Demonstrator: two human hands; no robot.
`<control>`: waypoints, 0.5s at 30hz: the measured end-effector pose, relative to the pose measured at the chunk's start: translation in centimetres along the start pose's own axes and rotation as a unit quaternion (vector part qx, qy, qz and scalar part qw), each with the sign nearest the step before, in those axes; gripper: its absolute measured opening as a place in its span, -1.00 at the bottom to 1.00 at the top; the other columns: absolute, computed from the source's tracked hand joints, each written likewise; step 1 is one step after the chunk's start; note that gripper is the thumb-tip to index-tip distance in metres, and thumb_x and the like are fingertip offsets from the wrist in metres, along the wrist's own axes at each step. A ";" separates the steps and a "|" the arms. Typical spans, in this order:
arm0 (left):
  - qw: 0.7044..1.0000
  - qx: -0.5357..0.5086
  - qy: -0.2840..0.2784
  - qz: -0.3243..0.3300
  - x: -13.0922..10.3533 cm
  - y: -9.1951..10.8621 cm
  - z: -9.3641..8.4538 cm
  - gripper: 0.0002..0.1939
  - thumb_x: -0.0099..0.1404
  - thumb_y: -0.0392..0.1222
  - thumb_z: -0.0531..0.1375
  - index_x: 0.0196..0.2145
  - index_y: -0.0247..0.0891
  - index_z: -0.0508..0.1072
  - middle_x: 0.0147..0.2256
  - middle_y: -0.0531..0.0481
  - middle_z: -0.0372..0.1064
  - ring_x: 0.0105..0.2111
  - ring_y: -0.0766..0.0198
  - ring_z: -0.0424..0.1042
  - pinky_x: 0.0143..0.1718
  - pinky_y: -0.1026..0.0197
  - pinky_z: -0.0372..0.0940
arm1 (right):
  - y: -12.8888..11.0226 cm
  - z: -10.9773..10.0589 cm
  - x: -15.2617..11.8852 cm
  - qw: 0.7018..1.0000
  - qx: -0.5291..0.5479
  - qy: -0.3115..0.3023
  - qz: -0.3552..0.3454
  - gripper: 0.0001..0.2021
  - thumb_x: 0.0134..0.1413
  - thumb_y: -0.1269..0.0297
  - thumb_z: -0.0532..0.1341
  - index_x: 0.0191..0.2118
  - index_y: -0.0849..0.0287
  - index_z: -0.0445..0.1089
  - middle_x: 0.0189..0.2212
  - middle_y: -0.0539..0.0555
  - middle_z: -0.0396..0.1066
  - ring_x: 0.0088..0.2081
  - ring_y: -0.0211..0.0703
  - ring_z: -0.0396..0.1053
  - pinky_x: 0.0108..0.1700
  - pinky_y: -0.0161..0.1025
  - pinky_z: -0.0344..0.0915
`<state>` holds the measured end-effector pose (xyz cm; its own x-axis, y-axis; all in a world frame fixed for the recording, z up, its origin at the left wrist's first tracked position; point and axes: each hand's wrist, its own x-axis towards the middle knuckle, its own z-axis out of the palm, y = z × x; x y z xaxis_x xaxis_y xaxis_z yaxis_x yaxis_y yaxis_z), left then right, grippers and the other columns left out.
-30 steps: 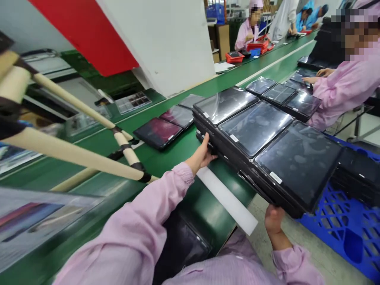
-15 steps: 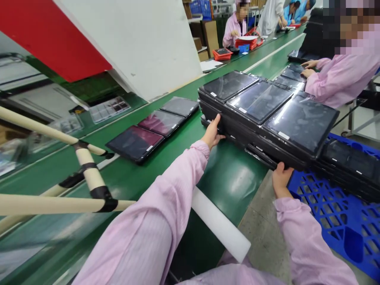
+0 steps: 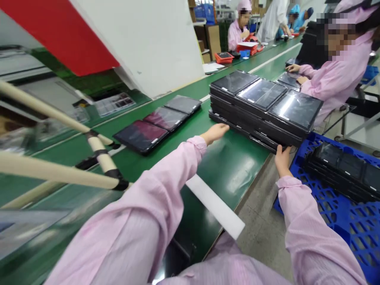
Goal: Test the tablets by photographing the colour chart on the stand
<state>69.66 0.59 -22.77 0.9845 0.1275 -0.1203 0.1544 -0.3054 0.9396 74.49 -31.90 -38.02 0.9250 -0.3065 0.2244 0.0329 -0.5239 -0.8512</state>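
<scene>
A tall stack of black trays (image 3: 246,114) sits on the green work surface, with three dark flat screens in clear film lying on top. My left hand (image 3: 216,133) is by the stack's front lower edge, fingers loosely extended and apparently off it; contact is hard to make out. At the near right corner, my right hand (image 3: 283,160) grips the lowest trays, thumb up, other fingers partly hidden. To the left lies a single black tray (image 3: 145,151) holding three more screens.
A white foam strip (image 3: 216,206) lies in front of me. A blue plastic pallet (image 3: 329,211) with stacked trays (image 3: 344,174) stands at right. Cream pipe framing (image 3: 59,170) crosses the left. A co-worker in pink (image 3: 335,83) sits beyond the stack.
The stack has settled lower onto the green surface and sits level. My left hand has come away from its underside, while my right hand stays at the corner.
</scene>
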 end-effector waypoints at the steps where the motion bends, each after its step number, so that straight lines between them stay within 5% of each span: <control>1: 0.999 0.024 -0.021 0.004 -3.0 0.5 -0.6 -0.70 0.23 0.02 0.41 -0.17 -0.22 0.68 -0.01 -0.20 0.64 0.24 -0.22 0.42 0.38 -0.12 0.18 | -0.5 0.0 -1.3 1.000 0.004 0.005 0.001 -0.08 0.26 -0.25 -0.01 0.47 0.43 -0.07 0.44 0.59 0.04 0.48 0.27 0.07 0.48 0.31 0.06; 5: 0.989 0.075 -0.121 0.027 -19.0 1.3 -4.2 -0.73 0.07 -0.21 0.50 -0.22 -0.04 0.73 -0.11 -0.07 0.69 0.01 -0.11 0.61 0.23 0.01 0.35 | -4.3 0.6 -7.7 0.999 0.035 0.017 -0.024 0.00 0.28 -0.22 -0.04 0.51 0.53 -0.29 0.47 0.68 -0.20 0.54 0.38 -0.17 0.50 0.48 -0.21; 7: 0.959 0.151 -0.222 0.087 -27.9 1.3 -5.6 -0.64 0.27 -0.15 0.39 0.04 0.05 0.69 0.05 -0.09 0.64 0.06 -0.07 0.61 0.15 0.06 0.40 | -7.5 0.8 -11.3 0.994 0.063 -0.039 -0.080 -0.06 0.26 -0.21 0.03 0.50 0.45 -0.09 0.42 0.61 -0.03 0.47 0.35 0.03 0.47 0.43 -0.04; 9: 0.956 0.187 -0.217 0.069 -36.1 1.1 -6.2 -0.58 0.38 -0.16 0.31 0.17 0.09 0.62 0.12 -0.08 0.61 0.08 -0.02 0.61 0.08 0.11 0.43 | -11.4 0.9 -15.0 0.965 0.100 -0.169 -0.172 -0.22 0.26 -0.20 0.10 0.40 0.25 0.24 0.31 0.42 0.24 0.31 0.21 0.31 0.38 0.26 0.24; 11: 0.971 0.184 -0.152 0.011 -42.7 0.4 -6.2 -0.57 0.42 -0.15 0.28 0.21 0.09 0.58 0.15 -0.07 0.59 0.10 -0.01 0.60 0.08 0.13 0.42 | -15.3 1.1 -18.8 0.877 0.124 -0.369 -0.283 -0.39 0.30 -0.19 0.14 0.27 0.10 0.45 0.20 0.27 0.41 0.17 0.10 0.45 0.27 0.15 0.39; 13: 0.983 0.162 -0.071 -0.043 -47.7 -1.0 -6.3 -0.58 0.44 -0.14 0.27 0.22 0.08 0.58 0.16 -0.07 0.59 0.12 -0.01 0.59 0.12 0.11 0.40 | -18.9 1.7 -22.7 0.740 0.103 -0.546 -0.379 -0.44 0.34 -0.17 0.15 0.26 0.03 0.48 0.23 0.23 0.43 0.21 0.10 0.45 0.30 0.14 0.38; 15: 0.987 0.139 0.018 -0.077 -51.5 -3.0 -6.7 -0.61 0.44 -0.12 0.25 0.18 0.05 0.60 0.12 -0.09 0.61 0.11 -0.03 0.59 0.17 0.05 0.38 | -21.6 3.1 -26.4 0.648 0.049 -0.621 -0.439 -0.40 0.35 -0.15 0.16 0.33 0.08 0.43 0.35 0.26 0.34 0.34 0.18 0.34 0.40 0.20 0.28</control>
<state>17.92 1.27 -17.23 0.9451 0.2236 -0.2383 0.3228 -0.5264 0.7866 50.52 -10.05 -27.04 0.1233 0.9826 0.1387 0.7196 0.0076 -0.6943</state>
